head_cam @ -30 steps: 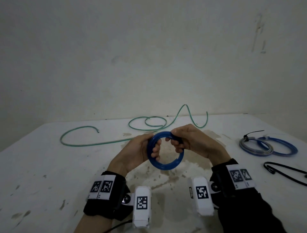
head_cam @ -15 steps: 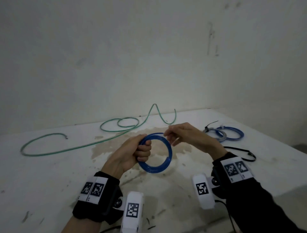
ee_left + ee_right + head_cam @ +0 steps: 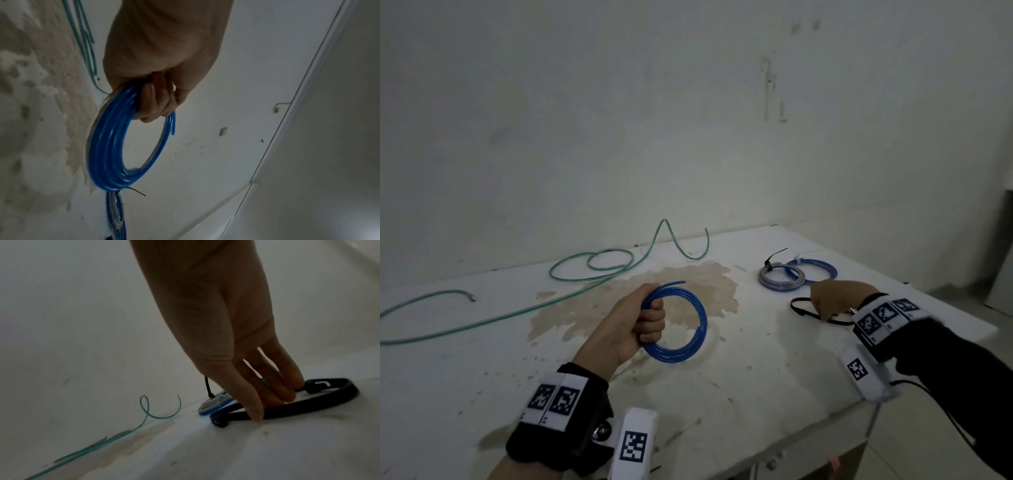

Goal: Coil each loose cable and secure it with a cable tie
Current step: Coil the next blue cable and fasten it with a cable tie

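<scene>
My left hand (image 3: 643,320) grips a coiled blue cable (image 3: 688,339) by its left side and holds it upright above the table; one loose end (image 3: 678,283) sticks out at the top. In the left wrist view my curled fingers (image 3: 156,100) wrap several blue turns (image 3: 107,154). My right hand (image 3: 823,308) reaches down onto black cable ties (image 3: 799,307) lying at the right of the table. In the right wrist view its straight fingers (image 3: 285,394) and thumb straddle one black tie strap (image 3: 308,404), the thumb tip on the table.
A long loose green cable (image 3: 592,270) snakes across the back left of the white stained table (image 3: 722,394). A grey coil (image 3: 782,277) with a black tie and a blue coil (image 3: 822,266) lie at the back right. The table's front right edge is close to my right arm.
My right hand has let go of the blue coil and moved right and down onto the black cable ties. My left hand now holds the coil alone. The head view has turned right.
</scene>
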